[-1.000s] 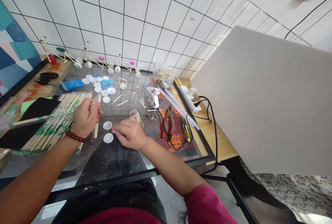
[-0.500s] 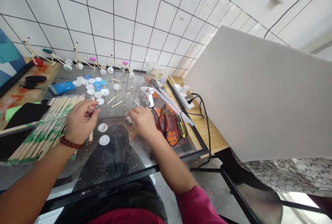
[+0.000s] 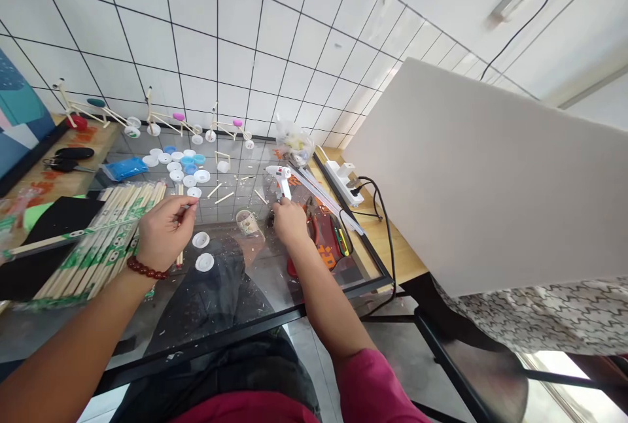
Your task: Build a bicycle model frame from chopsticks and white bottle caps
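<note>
My left hand (image 3: pixel 167 230) has its thumb and fingertips pressed together above the glass tabletop; anything between them is too small to name. Just beyond it lies a white bottle cap (image 3: pixel 194 192). My right hand (image 3: pixel 291 220) is at the handle end of a white glue gun (image 3: pixel 280 176), its fingers curled and partly hidden. Left of the right hand is a small clear cup (image 3: pixel 246 222) with bits in it. Two white caps (image 3: pixel 201 240) lie between my hands.
Packaged chopsticks (image 3: pixel 103 240) lie at the left. Stick models with cap wheels (image 3: pixel 228 125) line the back wall. Pliers (image 3: pixel 312 217), a cutter (image 3: pixel 340 238), glue sticks (image 3: pixel 326 197) and a power strip (image 3: pixel 342 181) are at the right. White and blue caps (image 3: pixel 189 161) are grouped mid-table.
My right hand has moved right, from the clear cup to the glue gun's handle, uncovering the cup. My left hand's thumb and fingertips have come together, and the view has shifted slightly.
</note>
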The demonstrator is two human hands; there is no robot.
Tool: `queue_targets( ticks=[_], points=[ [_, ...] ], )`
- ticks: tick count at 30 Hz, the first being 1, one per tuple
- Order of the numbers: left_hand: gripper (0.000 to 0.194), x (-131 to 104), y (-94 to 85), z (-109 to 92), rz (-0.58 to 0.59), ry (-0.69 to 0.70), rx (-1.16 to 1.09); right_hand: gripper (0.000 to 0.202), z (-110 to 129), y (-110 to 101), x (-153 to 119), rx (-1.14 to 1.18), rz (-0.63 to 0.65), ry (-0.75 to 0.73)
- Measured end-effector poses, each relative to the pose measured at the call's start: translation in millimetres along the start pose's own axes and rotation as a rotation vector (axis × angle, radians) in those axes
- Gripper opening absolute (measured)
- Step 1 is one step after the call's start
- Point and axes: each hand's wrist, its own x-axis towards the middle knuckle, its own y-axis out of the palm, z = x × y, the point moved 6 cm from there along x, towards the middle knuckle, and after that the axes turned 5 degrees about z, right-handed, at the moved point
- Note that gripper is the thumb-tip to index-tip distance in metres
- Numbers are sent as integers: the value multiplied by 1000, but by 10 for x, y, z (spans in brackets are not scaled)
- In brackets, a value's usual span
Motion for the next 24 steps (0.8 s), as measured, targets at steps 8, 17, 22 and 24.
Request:
queue_targets(
  ticks=[8,17,22,24],
  points=[
    [21,-14,27,-39,50,-21,2,31,9,14,4,105,-23,-85],
    [24,-49,85,-92,143,-116,-96,17,505,208,-56,1655,36,-348],
    [34,-94,169,-167,306,-172,-143,51,696,311,-69,2019,213,-330],
    [40,-110,189,-204,353,-177,-133,48,667,308,-50,2072,164,-302]
  ],
)
